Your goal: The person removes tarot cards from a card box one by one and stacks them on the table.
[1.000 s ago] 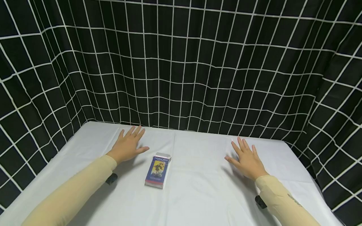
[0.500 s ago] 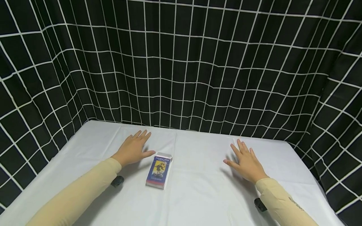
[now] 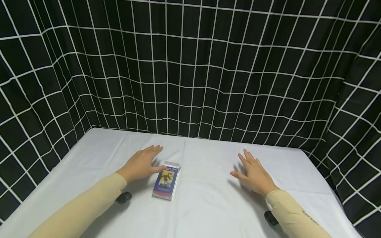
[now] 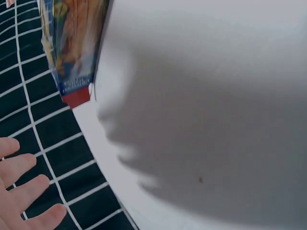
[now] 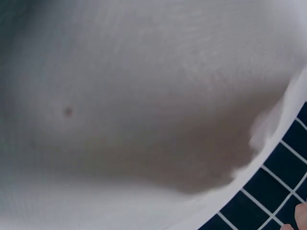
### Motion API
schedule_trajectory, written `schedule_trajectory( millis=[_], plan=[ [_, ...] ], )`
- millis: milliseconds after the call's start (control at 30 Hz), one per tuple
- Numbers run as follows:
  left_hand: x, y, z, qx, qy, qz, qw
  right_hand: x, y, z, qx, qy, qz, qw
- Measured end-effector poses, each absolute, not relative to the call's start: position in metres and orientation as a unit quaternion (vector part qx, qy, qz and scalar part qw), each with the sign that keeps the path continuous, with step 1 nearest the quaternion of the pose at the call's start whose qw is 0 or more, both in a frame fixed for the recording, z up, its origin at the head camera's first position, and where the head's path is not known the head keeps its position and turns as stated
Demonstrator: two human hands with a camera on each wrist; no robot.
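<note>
A blue card box (image 3: 165, 181) with a yellow picture lies on the white cloth, its pale top flap open at the far end. Beside its upper left is my left hand (image 3: 142, 165), fingers straight, the thumb over the box's top corner; whether it touches cannot be told. In the left wrist view the box (image 4: 79, 48) shows at the top and spread fingers of the left hand (image 4: 26, 189) at lower left. Well to the right, my right hand (image 3: 254, 175) is held with fingers extended and holds nothing. Only fingertips of the right hand (image 5: 300, 218) show in the right wrist view.
The white cloth (image 3: 208, 205) covers the table, whose far edge meets a black curtain (image 3: 190, 72) with white grid lines. The curtain also rises at the left and right sides. A small black object (image 3: 123, 197) sits under the left wrist, another (image 3: 271, 218) under the right.
My left hand has moved right and nearer, its thumb now over the box's top corner and its fingers closer together. My right hand has shifted slightly left. The box stays in place.
</note>
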State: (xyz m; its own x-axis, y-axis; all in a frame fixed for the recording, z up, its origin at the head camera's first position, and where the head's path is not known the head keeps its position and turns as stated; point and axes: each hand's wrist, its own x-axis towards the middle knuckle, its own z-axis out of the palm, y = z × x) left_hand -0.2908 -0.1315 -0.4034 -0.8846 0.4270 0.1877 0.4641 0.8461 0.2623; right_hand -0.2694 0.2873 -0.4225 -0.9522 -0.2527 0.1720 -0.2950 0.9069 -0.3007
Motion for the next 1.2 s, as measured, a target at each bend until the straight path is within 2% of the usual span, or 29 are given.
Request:
schedule_trajectory(
  millis=[1200],
  plan=[
    [-0.251, -0.112, -0.425, -0.162, -0.954, -0.253, -0.014, -0.235, 0.271, -0.422, 0.165, -0.963, 0.206, 0.061]
  ],
)
